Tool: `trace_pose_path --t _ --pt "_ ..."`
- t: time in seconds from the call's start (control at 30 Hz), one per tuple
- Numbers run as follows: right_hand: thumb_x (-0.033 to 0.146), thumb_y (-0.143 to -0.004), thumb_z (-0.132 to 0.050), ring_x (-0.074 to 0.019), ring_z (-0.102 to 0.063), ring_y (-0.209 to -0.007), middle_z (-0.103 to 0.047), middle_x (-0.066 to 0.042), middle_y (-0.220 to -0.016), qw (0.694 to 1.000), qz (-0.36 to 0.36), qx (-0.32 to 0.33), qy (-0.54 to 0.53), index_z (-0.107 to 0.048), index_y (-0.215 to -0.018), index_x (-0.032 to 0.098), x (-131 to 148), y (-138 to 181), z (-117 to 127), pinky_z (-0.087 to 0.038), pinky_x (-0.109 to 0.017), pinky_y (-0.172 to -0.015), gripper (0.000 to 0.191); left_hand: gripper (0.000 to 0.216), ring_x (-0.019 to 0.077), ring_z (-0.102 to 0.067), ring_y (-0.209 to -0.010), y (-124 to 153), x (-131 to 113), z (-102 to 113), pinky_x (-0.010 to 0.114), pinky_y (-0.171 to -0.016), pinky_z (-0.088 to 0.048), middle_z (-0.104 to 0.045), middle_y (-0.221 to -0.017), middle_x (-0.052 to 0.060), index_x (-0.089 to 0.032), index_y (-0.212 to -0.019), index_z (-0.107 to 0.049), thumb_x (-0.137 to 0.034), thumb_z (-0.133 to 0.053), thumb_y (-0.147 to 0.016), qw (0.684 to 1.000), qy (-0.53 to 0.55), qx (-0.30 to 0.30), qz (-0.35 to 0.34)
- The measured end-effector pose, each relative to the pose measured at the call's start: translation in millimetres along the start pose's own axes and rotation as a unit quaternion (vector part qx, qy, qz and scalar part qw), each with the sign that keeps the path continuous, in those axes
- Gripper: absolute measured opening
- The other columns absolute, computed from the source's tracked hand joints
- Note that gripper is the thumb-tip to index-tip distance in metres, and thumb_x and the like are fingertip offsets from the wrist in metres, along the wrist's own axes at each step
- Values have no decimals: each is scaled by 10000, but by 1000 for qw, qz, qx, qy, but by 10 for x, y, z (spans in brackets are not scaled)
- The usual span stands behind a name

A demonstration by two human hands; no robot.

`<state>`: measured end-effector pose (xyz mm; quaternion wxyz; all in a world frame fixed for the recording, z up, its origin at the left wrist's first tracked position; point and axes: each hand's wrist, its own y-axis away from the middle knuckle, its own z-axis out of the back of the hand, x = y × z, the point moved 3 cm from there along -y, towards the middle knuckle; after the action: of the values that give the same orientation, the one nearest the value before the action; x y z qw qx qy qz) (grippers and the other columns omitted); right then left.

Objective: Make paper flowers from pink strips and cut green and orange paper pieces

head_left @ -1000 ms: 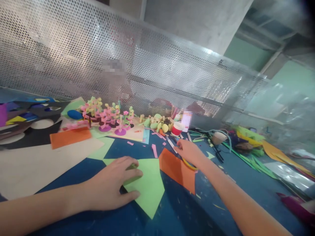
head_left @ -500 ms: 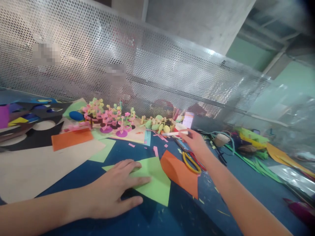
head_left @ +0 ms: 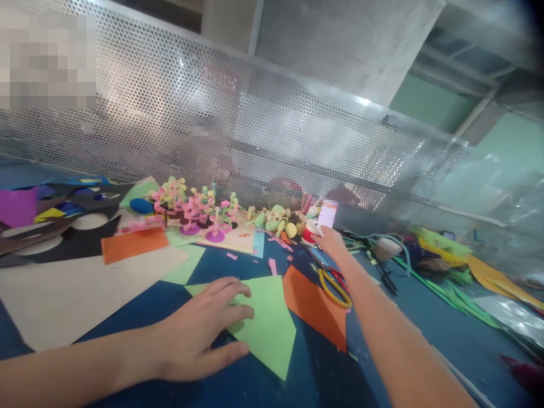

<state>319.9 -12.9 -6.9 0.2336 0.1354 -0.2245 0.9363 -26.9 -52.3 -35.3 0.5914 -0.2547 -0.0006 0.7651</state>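
Left hand: mine (head_left: 199, 334), spread flat with loose fingers on the near corner of the green paper sheet (head_left: 266, 326), pinning it to the blue table (head_left: 416, 317) rather than gripping it; a weight on the corner keeps a light sheet from sliding.

Right hand: mine (head_left: 329, 241), stretched far forward to the red-and-white glue pot (head_left: 311, 231) at the back of the work area; fingertips at the pot, and whether they have closed on anything I cannot tell, since the hand hides its own grip.

Green sheet: lies flat in front of me, one point aimed toward my body, its right edge just beside the orange paper piece (head_left: 317, 306).

Orange piece: flat on the table, under my right forearm, near at hand beside the green one.

Scissors: yellow-and-red handles (head_left: 335, 283) lie just past the orange piece, beside my right wrist, untouched.

Paper flowers: finished pink and green curls (head_left: 193, 212) stand in a row at the back against the perforated metal screen (head_left: 255, 124), out of the way of the cutting space.

Scraps: pink slips (head_left: 272, 266) scattered between the flowers and the green sheet.

Left side: large beige sheet (head_left: 72, 289) and black offcuts (head_left: 63, 241) pushed aside.
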Motion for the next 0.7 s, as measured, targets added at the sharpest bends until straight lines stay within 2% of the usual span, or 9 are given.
trace_pose_path --t 0.1,0.2,0.27,0.33,0.4,0.5,0.6,0.67,0.7 --pt "246 -871 -513 -207 -595 -849 -627 -98 -912 999 -7 -30 31 -589 -925 111 113 55 120 -451 -360 -752 164 289 258 -425 -1136 -13 70 21 425 -966 -375 -526 -1156 84 -245 -1116 -518 -362 -375 -893 998 43 -27 48" --pt "290 -874 -465 -263 -591 -854 -637 -144 -868 997 20 -67 33 -575 -933 107 368 230 390 -408 -334 -709 222 277 227 -475 -1095 -23 229 42 402 -950 -401 -535 -1122 68 -240 -1095 -482 -373 -313 -920 972 129 -119 154" --pt "399 -851 -484 -208 -595 -699 -647 -68 -763 997 63 -40 14 -585 -871 162 606 465 519 -397 -280 -615 258 276 215 -493 -1094 -12 325 37 393 -951 -415 -533 -1131 59 -249 -1107 -451 -388 -294 -926 940 199 -189 201" --pt "439 -821 -514 -157 -552 -571 -634 -12 -687 986 148 59 -48 -575 -823 194 865 787 528 -367 -240 -518 252 288 215 -499 -1110 0 370 18 395 -962 -419 -525 -1160 59 -263 -1152 -416 -402 -313 -921 918 252 -218 215" --pt "420 -808 -533 -129 -497 -528 -582 14 -616 963 210 134 -106 -555 -743 197 1056 1122 471 -329 -221 -474 234 335 225 -492 -1134 -1 355 0 404 -973 -418 -508 -1203 69 -270 -1206 -379 -410 -378 -901 919 276 -203 194" --pt "364 -811 -543 -100 -416 -504 -524 43 -576 946 226 197 -121 -556 -738 202 1151 1452 322 -301 -205 -459 178 477 239 -466 -1171 -19 272 -6 414 -995 -402 -470 -1263 89 -268 -1259 -323 -392 -518 -841 940 270 -161 133" --pt "361 -806 -558 -94 -406 -504 -515 47 -579 941 222 228 -114 -572 -747 204 1125 1541 238 -300 -206 -465 169 565 230 -485 -1155 -46 234 -24 419 -994 -400 -483 -1249 85 -284 -1284 -271 -368 -572 -813 945 278 -131 116" --pt "390 -779 -596 -101 -430 -513 -531 45 -604 931 223 260 -127 -596 -862 225 1106 1530 267 -315 -210 -473 184 540 222 -511 -1125 -64 242 -46 420 -979 -410 -506 -1221 80 -290 -1289 -263 -360 -545 -833 941 295 -115 119" --pt "404 -760 -620 -104 -440 -514 -535 46 -613 924 221 277 -144 -588 -959 243 1101 1516 311 -325 -211 -476 258 518 222 -518 -1114 -69 251 -55 421 -975 -410 -513 -1211 80 -288 -1289 -270 -356 -528 -844 940 300 -111 120"
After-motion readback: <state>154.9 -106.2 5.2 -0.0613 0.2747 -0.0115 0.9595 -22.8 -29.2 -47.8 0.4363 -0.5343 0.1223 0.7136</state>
